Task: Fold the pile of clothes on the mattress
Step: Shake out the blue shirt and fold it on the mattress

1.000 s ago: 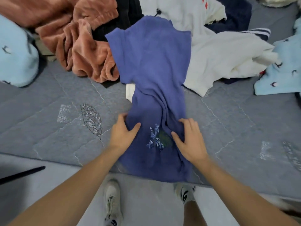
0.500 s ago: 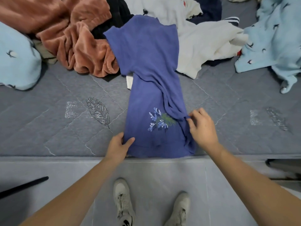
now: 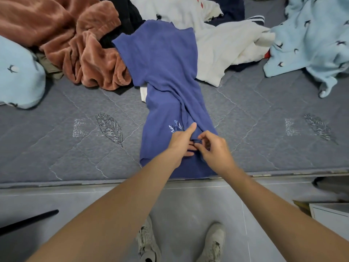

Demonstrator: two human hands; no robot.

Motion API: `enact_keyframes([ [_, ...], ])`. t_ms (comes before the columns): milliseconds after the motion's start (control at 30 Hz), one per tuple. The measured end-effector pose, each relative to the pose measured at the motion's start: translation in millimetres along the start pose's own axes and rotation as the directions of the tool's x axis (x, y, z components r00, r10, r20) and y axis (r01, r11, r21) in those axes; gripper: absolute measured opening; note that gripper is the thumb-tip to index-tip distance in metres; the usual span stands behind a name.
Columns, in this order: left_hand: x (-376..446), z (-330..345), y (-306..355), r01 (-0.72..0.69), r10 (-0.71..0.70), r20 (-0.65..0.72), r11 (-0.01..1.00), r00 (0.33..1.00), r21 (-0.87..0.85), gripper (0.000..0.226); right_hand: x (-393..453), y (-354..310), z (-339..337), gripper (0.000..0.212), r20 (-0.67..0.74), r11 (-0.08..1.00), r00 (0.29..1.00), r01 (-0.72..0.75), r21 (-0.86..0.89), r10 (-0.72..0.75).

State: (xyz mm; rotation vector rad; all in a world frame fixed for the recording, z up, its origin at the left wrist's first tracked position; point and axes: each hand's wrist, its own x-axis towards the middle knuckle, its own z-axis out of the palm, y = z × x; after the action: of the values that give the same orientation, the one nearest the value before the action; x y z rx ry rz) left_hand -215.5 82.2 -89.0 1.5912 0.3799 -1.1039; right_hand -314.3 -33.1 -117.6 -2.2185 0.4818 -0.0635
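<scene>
Fingers (image 3: 204, 143) of right hand (image 3: 215, 150) curled, pinching a fold of the blue shirt (image 3: 166, 76); left hand (image 3: 182, 141) lies on the same spot, thumb up, fingers partly tucked under the fold. Shirt runs lengthwise from near mattress (image 3: 264, 144) edge back onto the pile: rust fleece (image 3: 81, 50) left, white top (image 3: 226, 48) right, light-blue garment (image 3: 309, 38) far right.

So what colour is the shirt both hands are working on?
Blue shirt, with a small white-and-light-blue leaf embroidery near the hem; seen in the head view.
</scene>
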Motion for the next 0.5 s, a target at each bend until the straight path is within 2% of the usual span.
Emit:
enact_keyframes([
  [67,11,5,-2,-0.072,0.073,-0.060,0.997,0.996,0.019,0.029,1,7,4,0.020,-0.011,1.000,1.000,0.025,-0.016,-0.026],
  [100,16,5,-4,-0.114,0.117,-0.096,0.993,0.988,0.040,0.034,1,11,6,0.022,-0.026,0.998,0.999,0.038,-0.054,-0.040],
  [167,17,2,-8,-0.193,0.204,-0.139,0.977,0.969,0.088,0.045,0,19,8,0.031,-0.059,0.978,0.997,0.034,-0.204,-0.047],
  [267,8,-8,-14,-0.271,0.278,-0.136,0.960,0.951,0.073,0.045,-1,28,12,0.059,-0.081,0.899,0.996,-0.065,-0.434,0.033],
  [300,4,-12,-16,-0.289,0.296,-0.138,0.955,0.945,0.066,0.044,-1,31,13,0.059,-0.105,0.879,0.993,-0.090,-0.468,0.046],
  [400,-6,-22,-26,-0.345,0.349,-0.159,0.937,0.924,0.049,0.046,-1,33,12,0.035,-0.213,0.884,0.975,-0.157,-0.440,0.067],
  [500,-10,-36,-35,-0.389,0.389,-0.215,0.920,0.896,0.044,0.044,-5,35,5,0.036,-0.232,0.925,0.968,-0.171,-0.340,0.094],
])
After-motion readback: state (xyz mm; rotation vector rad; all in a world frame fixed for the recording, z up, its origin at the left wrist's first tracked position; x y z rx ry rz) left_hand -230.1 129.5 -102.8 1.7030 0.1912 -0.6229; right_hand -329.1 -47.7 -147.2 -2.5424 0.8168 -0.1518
